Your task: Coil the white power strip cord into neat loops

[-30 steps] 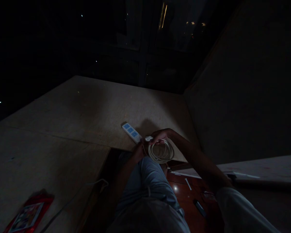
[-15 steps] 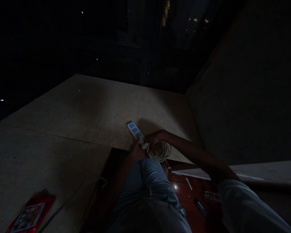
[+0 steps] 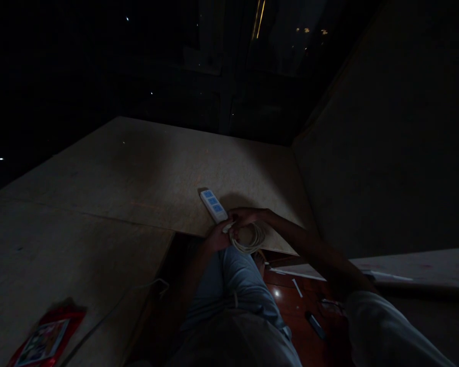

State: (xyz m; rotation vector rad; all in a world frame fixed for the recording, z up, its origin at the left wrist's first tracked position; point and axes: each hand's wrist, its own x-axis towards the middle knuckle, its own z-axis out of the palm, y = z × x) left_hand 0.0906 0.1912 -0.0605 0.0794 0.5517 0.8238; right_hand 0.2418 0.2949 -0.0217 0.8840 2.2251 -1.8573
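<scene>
A white power strip [image 3: 213,205] with blue socket faces lies slanted on the pale board in front of me. Its near end meets my left hand [image 3: 217,236], whose fingers are closed around the bundled cord beside the strip. The pale cord [image 3: 258,239] is wound into several loops that hang above my lap. My right hand [image 3: 246,217] reaches in from the right, its fingers closed on the same loops close to the left hand. Dim light hides the exact finger contact.
At the lower left are a shiny red packet [image 3: 48,336] and a thin cable [image 3: 110,311] on the board [image 3: 99,173]. A dark wall [image 3: 386,168] rises on the right. On the reddish floor lie a dark oblong object [image 3: 315,325] and a white strip [image 3: 297,287].
My left thumb has come off the power strip's face, and that hand has closed near the cord. The right hand has shifted slightly on the loops, which look a little narrower.
</scene>
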